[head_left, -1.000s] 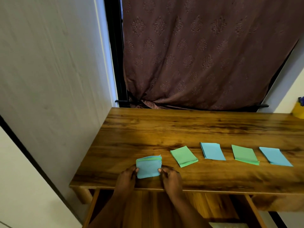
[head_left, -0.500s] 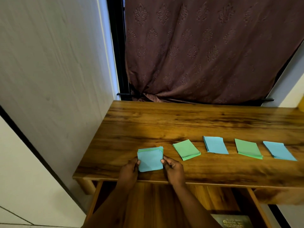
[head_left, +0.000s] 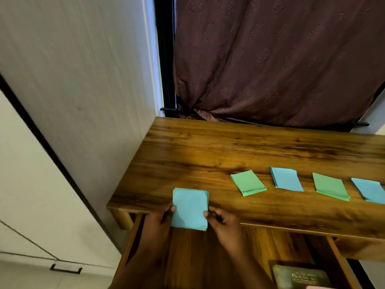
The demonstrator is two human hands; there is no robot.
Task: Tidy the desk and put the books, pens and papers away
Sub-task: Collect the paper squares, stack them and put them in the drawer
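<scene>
Papers on the desk (head_left: 239, 147): one stack in hand over the open drawer (head_left: 208, 257), four more waiting.

The wooden desk carries only paper; under its front edge the drawer stands pulled out, with a dark book (head_left: 300, 276) lying in its right part. To the right a row lies flat and apart: a green stack (head_left: 248, 183), a blue stack (head_left: 286, 179), a second green stack (head_left: 331, 186) and a blue one (head_left: 369, 190) cut by the frame edge. The held stack (head_left: 190, 209), blue on top with green edges showing, overhangs the desk's front lip, pinched on its left side by the left hand (head_left: 160, 217) and on its right by the right hand (head_left: 224, 223). By my reading the tidying is partway: this stack looks bound for the drawer and four remain; no pens show.
</scene>
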